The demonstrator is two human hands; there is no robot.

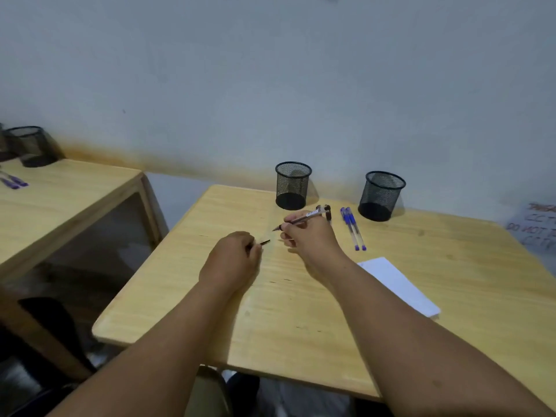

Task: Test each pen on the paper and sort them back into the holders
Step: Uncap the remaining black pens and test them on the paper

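Observation:
My right hand (pixel 310 236) grips an uncapped dark pen (pixel 304 219) above the wooden table (pixel 301 311), its tip pointing left. My left hand (pixel 231 260) holds a small dark cap (pixel 264 242) a short gap from that tip. Two blue pens (pixel 352 228) lie side by side on the table just right of my right hand. Two black mesh holders stand at the back, one (pixel 292 185) behind my hands and one (pixel 380 196) further right; both look empty. A white sheet of paper (pixel 400 285) lies to the right, partly under my right forearm.
A second wooden table (pixel 69 206) stands to the left with another mesh holder (pixel 33 145) and blue pens (pixel 13 182) on it. A handwritten paper sign (pixel 535 227) hangs at the far right edge. A grey wall runs behind both tables.

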